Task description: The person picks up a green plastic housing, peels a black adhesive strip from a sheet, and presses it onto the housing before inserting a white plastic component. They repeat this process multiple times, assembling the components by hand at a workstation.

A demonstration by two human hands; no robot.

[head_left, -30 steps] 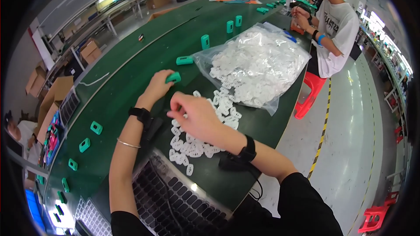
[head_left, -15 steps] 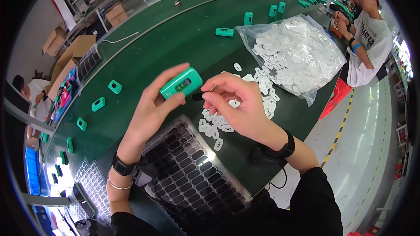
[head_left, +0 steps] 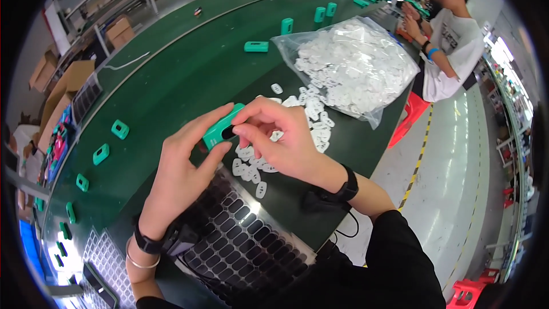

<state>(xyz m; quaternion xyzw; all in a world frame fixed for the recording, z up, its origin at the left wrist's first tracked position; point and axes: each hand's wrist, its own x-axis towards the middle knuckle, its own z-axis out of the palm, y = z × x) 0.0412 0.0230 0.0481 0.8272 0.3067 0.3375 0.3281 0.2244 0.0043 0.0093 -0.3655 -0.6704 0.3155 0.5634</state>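
Note:
My left hand (head_left: 183, 160) grips a green plastic case (head_left: 215, 133) between thumb and fingers, tilted above the table. A small black oval piece (head_left: 229, 133) sits against the case's face, pinched by the thumb and forefinger of my right hand (head_left: 280, 131). Whether it is stuck down or only touching, I cannot tell. Just below my hands lies a clear sheet of black oval stickers (head_left: 246, 229) with some spots bare. Loose white oval pieces (head_left: 261, 189) are scattered beyond and beneath my right hand.
A large clear bag of white pieces (head_left: 360, 63) lies at the far right. Several green cases (head_left: 100, 154) stand along the left, others (head_left: 255, 47) at the back. A pale sheet (head_left: 106, 257) lies lower left. At right, a co-worker (head_left: 452, 46) sits on a red stool (head_left: 409, 117).
My right hand has brought the black oval piece onto the case's face. The case has turned in my left hand. The whole view has swung to the right.

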